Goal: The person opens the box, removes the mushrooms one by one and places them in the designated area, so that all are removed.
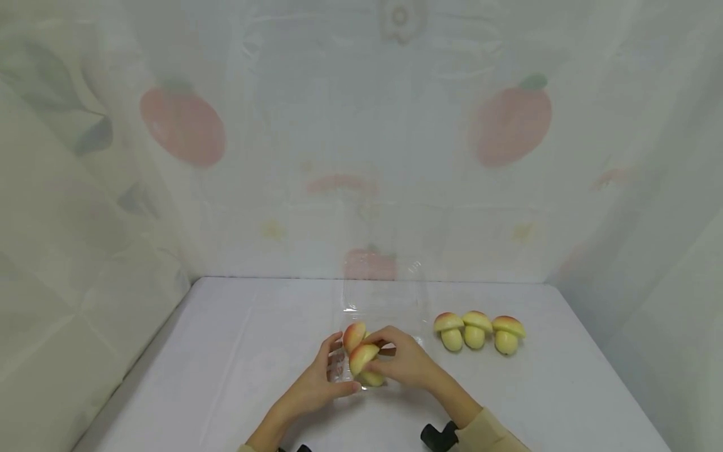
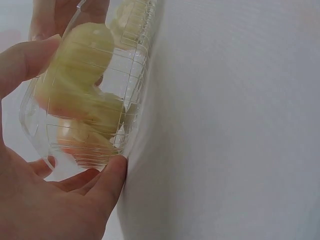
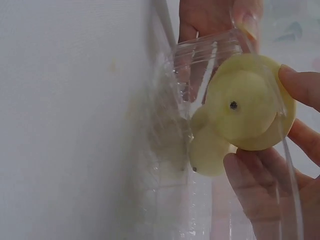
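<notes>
A clear plastic clamshell box [image 2: 131, 82] sits on the table with its lid [image 1: 386, 294] raised at the back. My left hand [image 1: 313, 388] holds the box at its left end, thumb along the front and fingers round the side. With thumb and fingers, my right hand [image 1: 411, 363] pinches a yellow toy mushroom [image 3: 247, 102] with a red-tinged cap, at the box's opening. Another mushroom [image 1: 353, 336] lies inside the box, behind the pinched one. Plastic and fingers partly hide the box's contents.
Three more toy mushrooms, a left one [image 1: 449, 329], a middle one [image 1: 476, 329] and a right one [image 1: 507, 334], lie in a row on the white table [image 1: 237, 339], right of the box. A printed curtain [image 1: 271, 157] hangs behind the table.
</notes>
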`<state>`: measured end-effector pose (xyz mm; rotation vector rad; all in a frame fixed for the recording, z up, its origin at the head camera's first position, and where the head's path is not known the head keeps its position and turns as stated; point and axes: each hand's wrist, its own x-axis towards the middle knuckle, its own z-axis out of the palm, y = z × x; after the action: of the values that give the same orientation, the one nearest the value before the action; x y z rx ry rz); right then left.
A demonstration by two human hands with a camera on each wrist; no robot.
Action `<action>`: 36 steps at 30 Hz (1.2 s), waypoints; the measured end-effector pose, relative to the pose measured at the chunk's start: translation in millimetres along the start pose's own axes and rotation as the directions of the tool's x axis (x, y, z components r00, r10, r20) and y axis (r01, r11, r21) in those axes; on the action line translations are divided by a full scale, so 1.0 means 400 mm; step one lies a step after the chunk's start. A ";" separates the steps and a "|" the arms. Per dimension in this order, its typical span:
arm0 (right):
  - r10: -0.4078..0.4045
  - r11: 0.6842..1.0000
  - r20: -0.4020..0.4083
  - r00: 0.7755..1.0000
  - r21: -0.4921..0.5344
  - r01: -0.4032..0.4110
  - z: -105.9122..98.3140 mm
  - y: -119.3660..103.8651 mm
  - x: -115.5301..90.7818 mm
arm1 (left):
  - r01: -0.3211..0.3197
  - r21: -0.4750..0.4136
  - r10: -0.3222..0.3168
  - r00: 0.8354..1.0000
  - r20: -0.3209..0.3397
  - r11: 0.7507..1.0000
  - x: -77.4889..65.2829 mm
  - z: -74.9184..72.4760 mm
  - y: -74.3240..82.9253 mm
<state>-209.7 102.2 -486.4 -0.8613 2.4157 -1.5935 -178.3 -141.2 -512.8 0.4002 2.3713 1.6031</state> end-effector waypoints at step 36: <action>-0.030 0.998 0.137 0.990 -0.045 0.037 -0.063 0.025 -0.023 | -0.007 -0.029 0.007 1.000 -0.009 1.000 0.002 0.005 0.008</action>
<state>-215.9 130.3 -485.9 -0.9898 2.3643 -1.4425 -178.0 -138.2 -510.5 0.3972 2.3525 1.6441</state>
